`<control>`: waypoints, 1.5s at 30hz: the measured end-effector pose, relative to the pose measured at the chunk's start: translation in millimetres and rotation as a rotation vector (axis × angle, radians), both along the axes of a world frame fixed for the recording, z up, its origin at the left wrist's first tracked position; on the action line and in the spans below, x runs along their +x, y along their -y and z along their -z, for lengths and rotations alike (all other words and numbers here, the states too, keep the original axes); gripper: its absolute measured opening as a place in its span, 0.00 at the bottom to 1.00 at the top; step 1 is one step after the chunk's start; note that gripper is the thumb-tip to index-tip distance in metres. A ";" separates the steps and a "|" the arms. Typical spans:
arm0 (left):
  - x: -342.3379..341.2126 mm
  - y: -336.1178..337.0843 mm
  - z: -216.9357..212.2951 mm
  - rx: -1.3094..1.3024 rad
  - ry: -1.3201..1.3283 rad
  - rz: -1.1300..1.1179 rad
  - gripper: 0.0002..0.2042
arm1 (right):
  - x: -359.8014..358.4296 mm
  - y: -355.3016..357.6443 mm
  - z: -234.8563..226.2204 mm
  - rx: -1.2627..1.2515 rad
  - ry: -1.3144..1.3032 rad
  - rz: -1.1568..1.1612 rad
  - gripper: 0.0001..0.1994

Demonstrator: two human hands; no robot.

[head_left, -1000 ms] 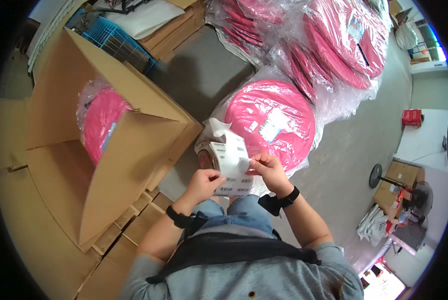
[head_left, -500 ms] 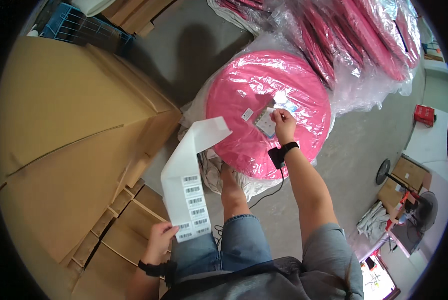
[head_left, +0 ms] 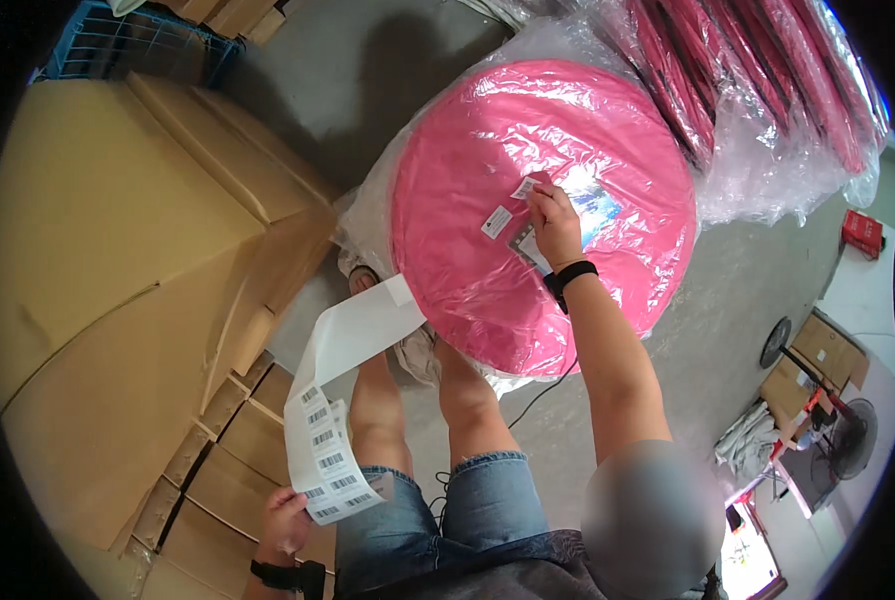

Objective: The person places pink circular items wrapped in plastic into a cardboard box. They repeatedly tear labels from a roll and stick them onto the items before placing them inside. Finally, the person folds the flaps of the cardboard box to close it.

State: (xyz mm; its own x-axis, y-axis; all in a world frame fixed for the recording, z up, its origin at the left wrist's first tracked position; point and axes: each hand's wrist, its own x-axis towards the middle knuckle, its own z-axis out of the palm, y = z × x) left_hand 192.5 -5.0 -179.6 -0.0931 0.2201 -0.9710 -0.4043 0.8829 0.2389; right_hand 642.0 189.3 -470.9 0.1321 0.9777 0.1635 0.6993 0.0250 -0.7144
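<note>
A large round pink item [head_left: 448,250], wrapped in clear plastic, lies in front of me. Over its middle my right hand [head_left: 556,225] is closed, pinching a small white barcode label [head_left: 526,187] between fingertips. Whether that label touches the plastic I cannot tell. Just below and left of it, another white label [head_left: 497,222] lies on the pink wrap. A printed card [head_left: 596,212] shows partly behind my right hand. Low on the left, my left hand [head_left: 286,522] grips the end of a long strip of barcode labels [head_left: 330,465], whose blank backing curls up to the pink item's edge.
Large cardboard boxes [head_left: 118,230] crowd the left side, with a blue wire crate [head_left: 138,45] behind them. More pink wrapped items [head_left: 758,80] are stacked at the far right. A fan [head_left: 848,440], cartons [head_left: 823,355] and a red box [head_left: 863,233] stand along the right. A black cable [head_left: 546,398] hangs below my right arm.
My right hand has moved up and slightly left, and the small label now shows at its fingertips. My left hand has dropped down and left with the strip. The view has shifted.
</note>
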 end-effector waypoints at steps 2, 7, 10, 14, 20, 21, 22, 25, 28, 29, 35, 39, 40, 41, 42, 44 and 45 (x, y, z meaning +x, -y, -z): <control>-0.9 1.9 3.8 -0.006 0.002 -0.025 0.10 | 3.3 2.0 4.4 0.004 0.024 -0.027 0.06; 8.4 -5.0 5.0 0.002 0.033 -0.009 0.11 | 2.8 3.4 7.6 -0.024 0.014 -0.042 0.06; 19.1 -14.2 3.6 0.001 0.060 -0.025 0.10 | 3.2 2.6 8.7 -0.028 0.017 -0.058 0.06; 18.6 -12.9 7.0 -0.007 0.076 -0.022 0.10 | 5.3 2.4 9.3 -0.079 0.034 -0.084 0.07; 24.8 -16.3 9.1 -0.009 0.049 0.007 0.12 | 6.2 5.6 11.7 -0.131 0.101 -0.137 0.07; 24.1 -16.7 8.9 -0.013 0.061 0.026 0.13 | 6.3 6.6 12.1 -0.135 0.118 -0.151 0.07; 21.4 -14.1 10.5 0.002 0.061 0.026 0.13 | 7.1 7.9 13.0 -0.139 0.136 -0.164 0.07; 16.0 -7.3 13.9 0.037 0.064 0.024 0.13 | 8.9 7.3 13.9 -0.108 0.213 -0.221 0.08; 19.6 -11.6 12.3 0.044 0.072 0.025 0.13 | 9.3 6.6 9.9 -0.105 0.292 -0.258 0.09; 19.8 -12.4 11.8 0.044 0.077 0.028 0.13 | 9.2 6.8 7.9 -0.112 0.317 -0.266 0.09; 31.9 -23.8 7.7 0.028 0.059 0.014 0.11 | -14.8 17.9 -7.7 -0.339 0.495 -0.167 0.27; 27.9 -21.9 9.6 -0.007 0.032 -0.001 0.10 | -16.6 26.0 2.9 -0.456 0.496 -0.124 0.35; 27.1 -20.6 9.8 -0.003 0.034 0.007 0.10 | -22.2 27.2 1.3 -0.429 0.453 -0.090 0.35; 26.4 -19.6 9.7 0.001 0.036 0.016 0.10 | -27.0 27.0 0.7 -0.401 0.410 -0.056 0.35; 26.2 -20.4 9.9 0.005 0.038 0.025 0.10 | -29.5 25.1 1.7 -0.421 0.417 -0.078 0.36; 29.8 -24.7 8.9 0.009 0.052 0.035 0.10 | -34.9 21.2 2.6 -0.469 0.433 -0.123 0.38; 31.5 -26.6 8.5 0.010 0.060 0.041 0.10 | -36.4 18.8 1.8 -0.483 0.431 -0.115 0.38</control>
